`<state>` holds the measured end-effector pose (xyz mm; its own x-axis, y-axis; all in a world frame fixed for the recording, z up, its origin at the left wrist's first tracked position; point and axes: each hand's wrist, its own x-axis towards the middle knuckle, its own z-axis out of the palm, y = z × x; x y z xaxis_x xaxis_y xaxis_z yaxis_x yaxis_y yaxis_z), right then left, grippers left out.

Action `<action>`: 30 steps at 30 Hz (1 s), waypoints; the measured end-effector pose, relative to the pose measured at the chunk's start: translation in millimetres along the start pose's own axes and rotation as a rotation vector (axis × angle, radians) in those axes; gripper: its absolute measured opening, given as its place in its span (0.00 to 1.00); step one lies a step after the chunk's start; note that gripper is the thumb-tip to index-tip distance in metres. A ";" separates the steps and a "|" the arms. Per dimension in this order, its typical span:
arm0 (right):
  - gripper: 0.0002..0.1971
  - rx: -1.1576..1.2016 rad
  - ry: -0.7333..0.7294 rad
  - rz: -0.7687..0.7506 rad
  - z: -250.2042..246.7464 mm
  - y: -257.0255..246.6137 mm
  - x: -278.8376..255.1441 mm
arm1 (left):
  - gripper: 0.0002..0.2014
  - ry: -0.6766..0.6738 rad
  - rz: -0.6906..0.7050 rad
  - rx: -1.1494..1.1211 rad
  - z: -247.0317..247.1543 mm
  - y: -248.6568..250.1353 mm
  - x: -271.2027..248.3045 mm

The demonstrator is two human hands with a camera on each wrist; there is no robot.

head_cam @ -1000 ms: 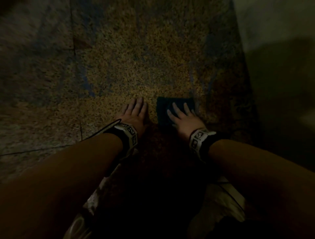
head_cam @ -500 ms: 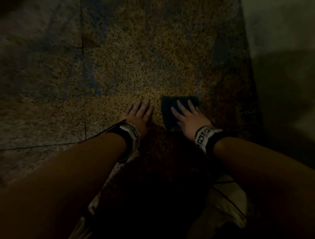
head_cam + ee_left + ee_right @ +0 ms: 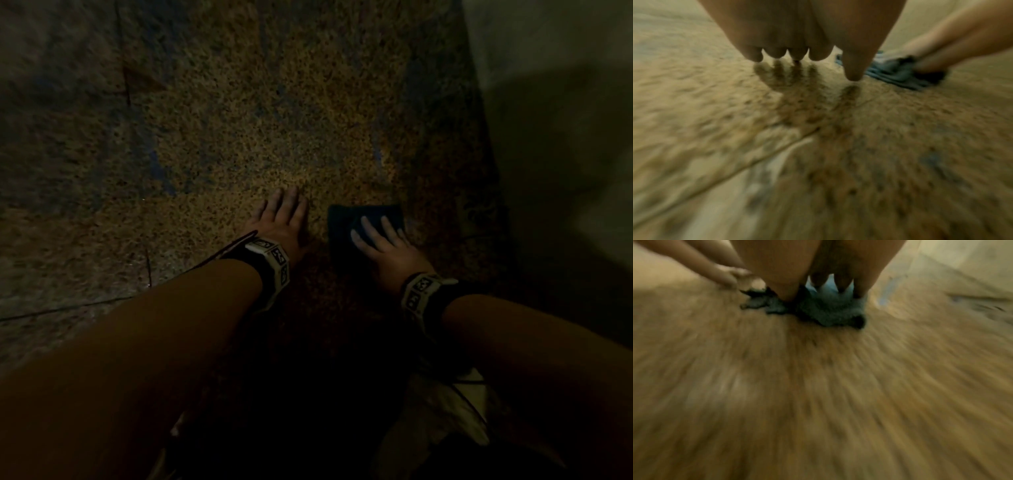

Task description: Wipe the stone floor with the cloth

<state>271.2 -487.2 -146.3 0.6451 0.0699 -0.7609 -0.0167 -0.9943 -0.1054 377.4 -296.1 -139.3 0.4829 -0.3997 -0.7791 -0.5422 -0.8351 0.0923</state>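
A dark blue folded cloth [image 3: 346,222] lies flat on the speckled stone floor [image 3: 239,137]. My right hand [image 3: 380,240] presses on it with straight, spread fingers. The right wrist view shows those fingers [image 3: 789,288] on the blue-grey cloth [image 3: 828,311], blurred by motion. My left hand [image 3: 281,219] rests flat on the bare floor just left of the cloth, fingers straight. In the left wrist view its fingertips [image 3: 777,52] touch the stone, with the cloth [image 3: 894,73] and my right hand [image 3: 941,53] off to the right.
A pale wall [image 3: 555,120] rises along the right side, close to the cloth. Dark joint lines [image 3: 68,308] cross the floor at the left. Blue smears [image 3: 161,171] mark the stone ahead. White fabric [image 3: 445,411] lies under my right forearm.
My right hand and the cloth have slid a little to the right and nearer to me. The left hand stays planted on the floor.
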 end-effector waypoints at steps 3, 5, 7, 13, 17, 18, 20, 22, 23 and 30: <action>0.35 0.008 -0.006 -0.002 3.1 4.8 -3.4 | 0.44 -0.031 -0.020 0.030 -1.5 3.4 1.4; 0.36 0.008 -0.029 -0.017 -2.4 6.5 -1.8 | 0.44 -0.036 -0.032 0.043 -1.0 4.4 2.2; 0.37 -0.013 -0.053 -0.031 -7.7 9.5 -0.2 | 0.44 -0.043 -0.033 0.044 -1.8 5.4 1.6; 0.28 -0.058 -0.004 0.016 -40.4 11.2 23.5 | 0.45 -0.052 -0.026 0.031 -2.2 4.4 0.6; 0.27 0.050 -0.013 0.082 -57.1 6.3 37.9 | 0.42 -0.068 -0.041 0.029 -3.2 7.6 0.5; 0.27 0.047 -0.017 0.086 -57.9 4.9 38.1 | 0.41 -0.056 -0.041 0.014 -4.5 9.7 1.0; 0.27 0.034 -0.017 0.076 -56.4 3.8 35.9 | 0.41 -0.022 -0.024 -0.007 -6.5 13.8 2.8; 0.28 0.043 -0.022 0.058 -49.7 7.3 29.9 | 0.41 -0.006 -0.009 0.002 -8.4 18.6 5.5; 0.29 0.052 -0.037 0.045 -44.2 10.7 24.7 | 0.41 -0.007 -0.003 0.015 -9.3 21.2 7.5; 0.35 0.033 -0.041 0.063 -1.8 25.4 -14.9 | 0.44 -0.056 -0.011 0.067 -15.9 33.0 11.1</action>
<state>262.5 -513.6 -136.5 0.6105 0.0112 -0.7920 -0.0818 -0.9937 -0.0772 375.8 -334.1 -135.1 0.4514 -0.3672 -0.8133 -0.5824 -0.8118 0.0433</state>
